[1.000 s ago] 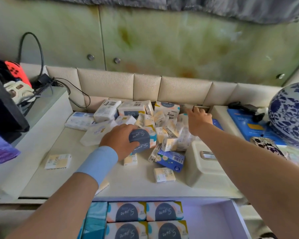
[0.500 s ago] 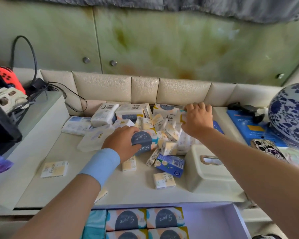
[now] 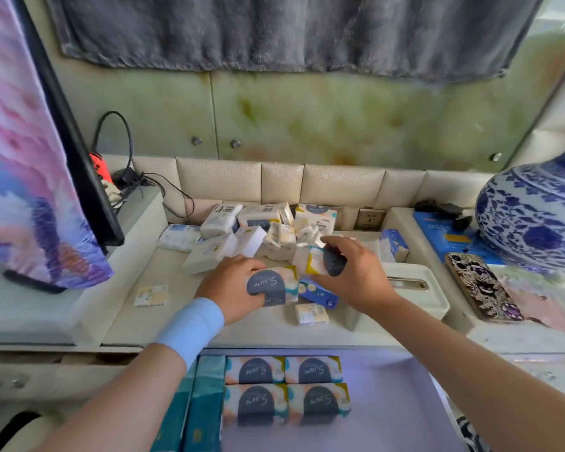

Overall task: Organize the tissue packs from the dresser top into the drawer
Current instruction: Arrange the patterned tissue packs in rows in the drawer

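Note:
A heap of tissue packs (image 3: 274,233) covers the back of the dresser top (image 3: 163,321). My left hand (image 3: 229,288), with a blue wristband, grips a pack with a dark arch label (image 3: 271,287) just above the surface. My right hand (image 3: 356,275) holds a second pack of the same kind (image 3: 323,262) lifted off the heap. Small loose packs lie at the left (image 3: 152,295) and near the front (image 3: 311,314). A blue pack (image 3: 320,293) lies between my hands. Below, the open drawer (image 3: 398,402) holds several arch-label packs (image 3: 287,389) and teal packs (image 3: 206,399) in rows at its left.
A white tissue box (image 3: 415,288) stands right of the heap. Further right lie a patterned phone (image 3: 483,288) and a blue-and-white vase (image 3: 535,220). A screen with pink and purple picture (image 3: 30,158) and cables (image 3: 137,184) are on the left. The drawer's right half is bare.
My right hand has pulled an arch-label pack out of the back of the heap and drawn it nearer. My left hand has lifted its pack slightly toward me. The view has tilted up.

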Available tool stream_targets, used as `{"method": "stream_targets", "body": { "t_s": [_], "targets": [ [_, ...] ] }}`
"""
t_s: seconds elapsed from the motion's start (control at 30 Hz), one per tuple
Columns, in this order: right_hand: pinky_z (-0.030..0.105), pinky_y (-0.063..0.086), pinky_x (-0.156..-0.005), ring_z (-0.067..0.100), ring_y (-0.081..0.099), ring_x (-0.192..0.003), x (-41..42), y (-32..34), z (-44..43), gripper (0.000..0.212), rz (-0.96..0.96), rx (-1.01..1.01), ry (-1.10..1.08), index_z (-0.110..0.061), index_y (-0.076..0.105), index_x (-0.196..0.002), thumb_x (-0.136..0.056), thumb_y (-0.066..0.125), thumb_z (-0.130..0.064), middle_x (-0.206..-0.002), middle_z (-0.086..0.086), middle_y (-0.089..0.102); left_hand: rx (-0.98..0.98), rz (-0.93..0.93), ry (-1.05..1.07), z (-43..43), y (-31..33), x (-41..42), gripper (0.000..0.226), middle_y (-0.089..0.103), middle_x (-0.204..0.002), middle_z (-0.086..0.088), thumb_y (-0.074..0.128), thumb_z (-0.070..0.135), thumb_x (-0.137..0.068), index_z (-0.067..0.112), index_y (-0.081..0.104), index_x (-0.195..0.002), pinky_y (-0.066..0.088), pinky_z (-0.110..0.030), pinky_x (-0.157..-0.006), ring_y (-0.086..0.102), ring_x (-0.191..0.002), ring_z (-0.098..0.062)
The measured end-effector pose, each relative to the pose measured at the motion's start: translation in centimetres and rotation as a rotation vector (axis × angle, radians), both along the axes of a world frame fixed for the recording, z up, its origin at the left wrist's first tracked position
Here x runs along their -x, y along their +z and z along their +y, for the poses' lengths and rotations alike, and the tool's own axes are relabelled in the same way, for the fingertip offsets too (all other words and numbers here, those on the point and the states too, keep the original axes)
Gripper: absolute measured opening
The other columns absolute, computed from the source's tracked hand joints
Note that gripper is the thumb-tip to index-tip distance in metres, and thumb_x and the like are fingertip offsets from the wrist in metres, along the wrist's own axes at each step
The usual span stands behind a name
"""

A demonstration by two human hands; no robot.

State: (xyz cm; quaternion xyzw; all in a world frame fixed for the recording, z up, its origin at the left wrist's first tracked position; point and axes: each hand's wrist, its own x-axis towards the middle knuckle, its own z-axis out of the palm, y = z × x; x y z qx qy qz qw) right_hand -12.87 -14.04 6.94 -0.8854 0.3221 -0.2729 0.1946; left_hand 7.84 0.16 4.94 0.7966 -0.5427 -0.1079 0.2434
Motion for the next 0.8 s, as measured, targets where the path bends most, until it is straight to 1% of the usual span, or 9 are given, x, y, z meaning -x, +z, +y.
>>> {"method": "stream_targets", "body": {
  "t_s": [0.1, 0.17, 0.33, 0.4, 0.5, 0.6, 0.7, 0.73, 0.8],
  "targets": [
    [0.018, 0.049, -0.088, 0.003, 0.058, -0.101, 2.2, -1.2, 2.3, 0.067, -0.024, -0.206, -0.068, -0.029, 0.061, -0.125, -0.067, 0.086, -0.049, -0.115, -0.014, 0.062, -0.101, 0.006, -0.090, 1.7, -0.3, 1.3, 0.045, 0.057, -0.109, 0.012, 0.071, 0.035, -0.072, 0.036, 0.060, -0.115, 0.052, -0.038, -0.087, 0.055, -0.104, -0.015],
    [0.019, 0.050, -0.083, 0.003, 0.059, -0.097, 3.3, -2.2, 3.5, 0.064, 0.033, -0.267, -0.065, -0.034, 0.058, -0.122, -0.068, 0.082, -0.057, -0.111, -0.016, 0.061, -0.202, -0.021, -0.137, 2.5, -0.8, 2.1, 0.044, 0.054, -0.108, 0.015, 0.069, 0.034, -0.073, 0.037, 0.058, -0.115, 0.051, -0.035, -0.086, 0.054, -0.103, -0.012],
    [0.039, 0.054, -0.073, 0.019, 0.061, -0.081, 4.3, -4.0, 5.4, 0.051, 0.414, -0.250, -0.021, -0.031, 0.036, -0.110, -0.081, 0.068, -0.058, -0.093, -0.008, 0.060, -0.415, -0.104, -0.222, 4.2, -2.1, 4.0, 0.043, 0.056, -0.112, 0.014, 0.069, 0.033, -0.073, 0.036, 0.056, -0.114, 0.051, -0.032, -0.083, 0.056, -0.099, -0.014],
    [0.039, 0.053, -0.069, 0.022, 0.062, -0.078, 4.5, -4.3, 6.0, 0.046, 0.501, -0.256, 0.012, -0.030, 0.033, -0.112, -0.085, 0.062, -0.052, -0.085, -0.007, 0.060, -0.478, -0.074, -0.239, 5.0, -2.6, 4.8, 0.043, 0.057, -0.109, 0.013, 0.070, 0.034, -0.071, 0.036, 0.055, -0.112, 0.053, -0.035, -0.083, 0.058, -0.097, -0.016],
    [0.035, 0.050, -0.070, 0.022, 0.061, -0.085, 4.6, -3.7, 6.4, 0.036, 0.554, -0.272, 0.061, -0.034, 0.042, -0.119, -0.087, 0.055, -0.043, -0.095, -0.004, 0.060, -0.576, -0.029, -0.253, 6.2, -3.6, 6.0, 0.047, 0.059, -0.104, 0.012, 0.071, 0.039, -0.067, 0.037, 0.054, -0.111, 0.055, -0.038, -0.082, 0.060, -0.093, -0.017],
    [0.036, 0.058, -0.075, 0.020, 0.066, -0.087, 5.1, -3.5, 7.1, 0.023, 0.655, -0.375, 0.099, -0.037, 0.059, -0.106, -0.086, 0.050, -0.039, -0.103, -0.004, 0.064, -0.712, -0.050, -0.317, 7.5, -4.9, 7.5, 0.049, 0.056, -0.098, 0.015, 0.068, 0.039, -0.067, 0.038, 0.051, -0.113, 0.056, -0.035, -0.078, 0.060, -0.090, -0.017],
    [0.038, 0.060, -0.054, 0.028, 0.071, -0.070, 6.3, -5.0, 8.3, 0.029, 0.887, -0.599, 0.054, -0.023, 0.062, -0.111, -0.090, 0.045, -0.031, -0.106, 0.010, 0.067, -0.784, -0.113, -0.363, 8.2, -6.2, 8.9, 0.040, 0.057, -0.095, 0.011, 0.068, 0.038, -0.069, 0.037, 0.051, -0.105, 0.056, -0.034, -0.073, 0.060, -0.086, -0.019],
    [0.037, 0.057, -0.046, 0.030, 0.069, -0.060, 6.6, -5.7, 8.7, 0.030, 0.954, -0.673, -0.003, -0.013, 0.061, -0.114, -0.092, 0.043, -0.025, -0.102, 0.017, 0.067, -0.784, -0.142, -0.374, 8.3, -6.5, 9.3, 0.037, 0.058, -0.094, 0.010, 0.069, 0.040, -0.070, 0.037, 0.050, -0.101, 0.054, -0.032, -0.070, 0.060, -0.085, -0.020],
    [0.036, 0.054, -0.044, 0.031, 0.066, -0.049, 7.3, -7.4, 9.3, 0.028, 1.010, -0.807, -0.146, 0.003, 0.058, -0.111, -0.092, 0.045, -0.013, -0.084, 0.023, 0.067, -0.782, -0.197, -0.385, 8.3, -7.3, 10.1, 0.036, 0.059, -0.094, 0.009, 0.070, 0.041, -0.071, 0.034, 0.051, -0.100, 0.051, -0.030, -0.065, 0.061, -0.082, -0.020]
  ]
}}
